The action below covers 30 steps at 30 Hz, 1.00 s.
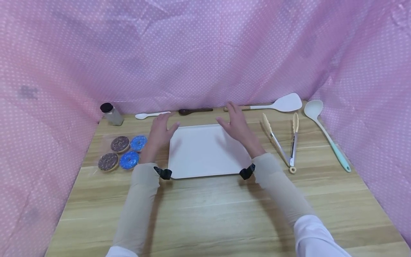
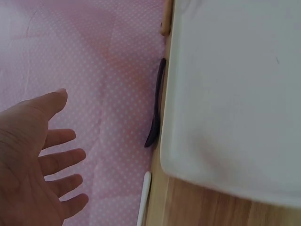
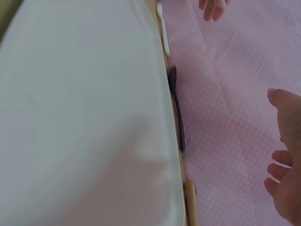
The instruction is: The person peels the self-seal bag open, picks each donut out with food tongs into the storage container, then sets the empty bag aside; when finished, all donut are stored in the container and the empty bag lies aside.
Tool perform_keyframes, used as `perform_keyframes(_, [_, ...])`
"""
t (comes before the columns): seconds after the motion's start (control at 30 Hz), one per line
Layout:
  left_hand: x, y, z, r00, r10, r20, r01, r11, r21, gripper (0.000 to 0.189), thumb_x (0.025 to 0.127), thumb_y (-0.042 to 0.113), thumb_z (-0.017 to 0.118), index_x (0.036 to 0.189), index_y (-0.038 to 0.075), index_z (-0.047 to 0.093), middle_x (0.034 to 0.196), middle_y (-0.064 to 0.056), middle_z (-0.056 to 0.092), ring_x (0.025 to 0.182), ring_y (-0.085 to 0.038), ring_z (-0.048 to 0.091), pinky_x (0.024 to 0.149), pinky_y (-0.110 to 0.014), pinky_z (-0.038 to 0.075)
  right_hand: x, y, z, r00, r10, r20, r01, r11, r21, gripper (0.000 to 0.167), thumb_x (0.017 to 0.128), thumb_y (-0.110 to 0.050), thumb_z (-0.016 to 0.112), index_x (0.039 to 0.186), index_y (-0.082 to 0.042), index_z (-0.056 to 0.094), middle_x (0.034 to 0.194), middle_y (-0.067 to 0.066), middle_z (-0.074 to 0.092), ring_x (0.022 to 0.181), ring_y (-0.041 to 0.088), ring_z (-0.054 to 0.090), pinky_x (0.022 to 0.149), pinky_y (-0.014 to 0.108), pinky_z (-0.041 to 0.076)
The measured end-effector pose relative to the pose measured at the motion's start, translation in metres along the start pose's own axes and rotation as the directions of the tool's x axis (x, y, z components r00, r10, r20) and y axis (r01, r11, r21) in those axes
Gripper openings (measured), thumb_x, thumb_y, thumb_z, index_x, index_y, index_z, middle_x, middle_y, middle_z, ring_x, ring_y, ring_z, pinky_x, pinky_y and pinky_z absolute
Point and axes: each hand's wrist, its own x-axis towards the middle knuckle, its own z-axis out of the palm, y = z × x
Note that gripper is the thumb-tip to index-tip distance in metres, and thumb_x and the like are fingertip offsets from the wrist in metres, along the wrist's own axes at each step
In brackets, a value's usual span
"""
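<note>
A white rectangular tray (image 1: 208,151) lies in the middle of the wooden table. My left hand (image 1: 160,132) hovers over its left edge, thumb spread away from the fingers, holding nothing. Over the tray's right side is my right hand (image 1: 237,125), also with nothing in it and its thumb apart. In the left wrist view the left hand (image 2: 33,160) shows relaxed, separated fingers. The right hand (image 3: 289,160) appears at the right border of its own wrist view, fingers slightly bent.
Left are a black-lidded jar (image 1: 113,116) and several chocolate (image 1: 120,144) and blue donuts (image 1: 129,160). A white spoon (image 1: 149,115), dark spoon (image 1: 194,111) and spatula (image 1: 287,102) line the back. Tongs (image 1: 292,150) and a ladle (image 1: 329,135) lie right. Pink cloth (image 1: 205,53) surrounds the table.
</note>
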Motion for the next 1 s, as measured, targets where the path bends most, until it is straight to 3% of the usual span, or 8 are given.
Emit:
perform_keyframes(0.23, [-0.015, -0.031, -0.020, 0.997, -0.033, -0.064, 0.028, 0.996, -0.087, 0.049, 0.098, 0.030, 0.052, 0.137, 0.002, 0.046, 0.143, -0.022, 0.043, 0.136, -0.040, 0.033, 0.114, -0.052, 0.024, 0.005, -0.034, 0.039, 0.995, -0.104, -0.014, 0.104, 0.994, 0.044, 0.066, 0.093, -0.035, 0.062, 0.142, 0.000, 0.036, 0.145, 0.018, 0.039, 0.138, 0.031, 0.033, 0.117, 0.042, 0.024])
perform_keyframes(0.47, [-0.041, -0.069, -0.044, 0.989, -0.122, -0.081, 0.112, 0.987, -0.118, 0.052, 0.099, 0.037, 0.048, 0.139, 0.004, 0.045, 0.145, -0.024, 0.040, 0.134, -0.043, 0.035, 0.110, -0.057, 0.027, 0.000, -0.076, 0.076, 0.990, -0.112, 0.087, 0.102, 0.989, 0.108, 0.063, 0.093, -0.040, 0.061, 0.142, -0.007, 0.039, 0.144, 0.010, 0.043, 0.136, 0.024, 0.036, 0.115, 0.036, 0.029])
perform_keyframes(0.57, [-0.054, -0.087, -0.056, 0.985, -0.150, -0.089, 0.139, 0.983, -0.123, 0.054, 0.100, 0.040, 0.045, 0.139, 0.003, 0.044, 0.140, -0.026, 0.045, 0.121, -0.044, 0.047, 0.100, -0.057, 0.037, -0.004, -0.093, 0.092, 0.983, -0.136, 0.126, 0.119, 0.984, 0.134, 0.062, 0.092, -0.038, 0.062, 0.141, -0.005, 0.040, 0.142, 0.011, 0.045, 0.134, 0.024, 0.038, 0.115, 0.034, 0.029])
perform_keyframes(0.67, [-0.067, -0.103, -0.067, 0.979, -0.182, -0.094, 0.170, 0.977, -0.125, 0.053, 0.100, 0.038, 0.045, 0.139, 0.002, 0.044, 0.134, -0.028, 0.050, 0.115, -0.044, 0.052, 0.097, -0.058, 0.039, -0.009, -0.109, 0.107, 0.971, -0.180, 0.155, 0.158, 0.977, 0.145, 0.060, 0.092, -0.035, 0.064, 0.139, -0.004, 0.042, 0.140, 0.011, 0.046, 0.132, 0.023, 0.041, 0.114, 0.033, 0.031])
perform_keyframes(0.87, [-0.090, -0.132, -0.084, 0.971, -0.233, -0.060, 0.226, 0.969, -0.100, 0.057, 0.100, 0.041, 0.043, 0.139, -0.001, 0.042, 0.141, -0.031, 0.040, 0.131, -0.052, 0.033, 0.105, -0.065, 0.026, -0.026, -0.139, 0.135, 0.942, -0.239, 0.237, 0.205, 0.966, 0.159, 0.060, 0.092, -0.037, 0.063, 0.138, -0.005, 0.044, 0.136, 0.009, 0.049, 0.128, 0.021, 0.044, 0.111, 0.028, 0.034])
perform_keyframes(1.0, [-0.102, -0.148, -0.089, 0.973, -0.224, -0.054, 0.222, 0.974, -0.053, 0.055, 0.101, 0.039, 0.044, 0.138, -0.002, 0.043, 0.141, -0.033, 0.038, 0.130, -0.054, 0.032, 0.102, -0.068, 0.026, -0.039, -0.160, 0.153, 0.924, -0.238, 0.298, 0.193, 0.966, 0.172, 0.060, 0.091, -0.042, 0.062, 0.136, -0.007, 0.045, 0.134, 0.005, 0.050, 0.124, 0.016, 0.046, 0.107, 0.024, 0.037])
